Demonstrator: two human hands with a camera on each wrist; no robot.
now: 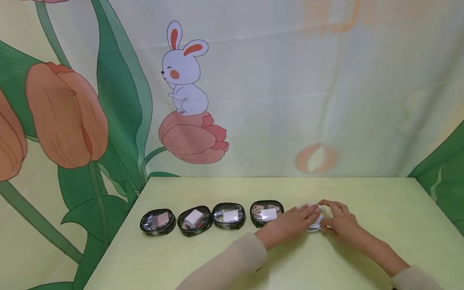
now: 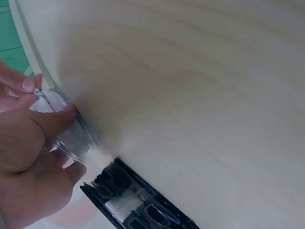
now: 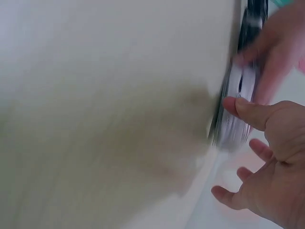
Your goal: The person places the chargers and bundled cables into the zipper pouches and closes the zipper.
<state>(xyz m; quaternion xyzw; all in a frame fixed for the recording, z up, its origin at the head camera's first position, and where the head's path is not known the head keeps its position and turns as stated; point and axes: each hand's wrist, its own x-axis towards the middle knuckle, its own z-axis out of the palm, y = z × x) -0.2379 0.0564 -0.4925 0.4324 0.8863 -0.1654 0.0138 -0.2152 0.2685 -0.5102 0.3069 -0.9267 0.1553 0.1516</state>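
Note:
A clear oval zip pouch with white trim (image 1: 314,226) sits at the right end of a row of pouches on the table. My left hand (image 1: 290,224) holds it from the left, with fingers laid across its top in the head view. In the left wrist view the thumb is on one side of the pouch (image 2: 76,136) and fingers are on the other. At the pouch's right end, my right hand (image 1: 342,223) pinches the small zipper pull (image 2: 39,93) between thumb and forefinger. Its other fingers spread away from the pouch in the right wrist view. The pouch's contents are mostly hidden.
Several black-trimmed clear pouches stand in a row to the left, among them a leftmost one (image 1: 157,222) and one beside my left hand (image 1: 266,212). They hold chargers and cables. A cloth printed with tulips and a rabbit (image 1: 188,80) hangs behind the table (image 1: 152,262).

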